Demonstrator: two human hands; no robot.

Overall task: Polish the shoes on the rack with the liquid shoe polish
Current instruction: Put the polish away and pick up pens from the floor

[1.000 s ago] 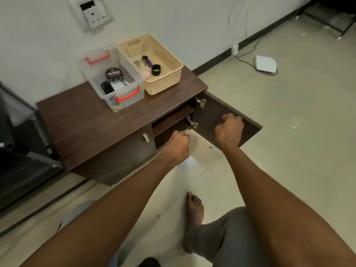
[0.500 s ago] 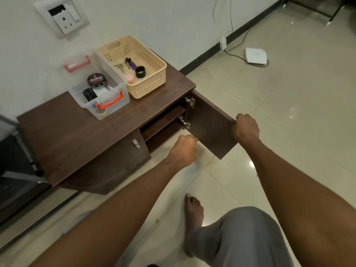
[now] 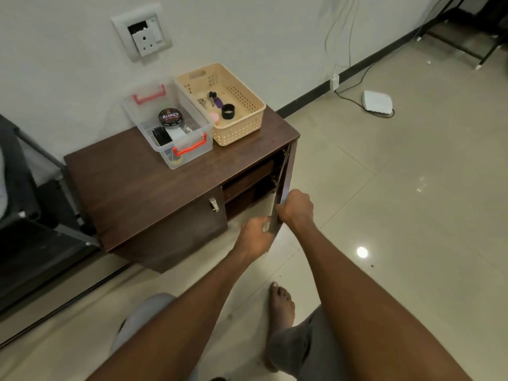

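A dark brown wooden cabinet (image 3: 154,182) stands against the wall, and its right door (image 3: 280,193) is swung out and seen edge-on. My right hand (image 3: 297,209) grips the door's free edge from the right. Lower down, my left hand (image 3: 255,235) is curled at the door's bottom corner from the left. Two dark shelves (image 3: 247,185) show inside, with no shoes visible on them. On top sits a clear box (image 3: 167,127) with orange handles, holding a round black polish tin (image 3: 170,117).
A beige basket (image 3: 236,125) with keys and a black ring sits beside the clear box. The left door (image 3: 176,226) is closed. A black frame (image 3: 30,204) stands at the left. On the tiled floor, a white device (image 3: 377,101) with its cable lies at the right. My bare foot (image 3: 280,301) is below the door.
The right door has swung from wide open back toward the cabinet, my right hand moving with it. My left hand has come up to the door's lower corner.
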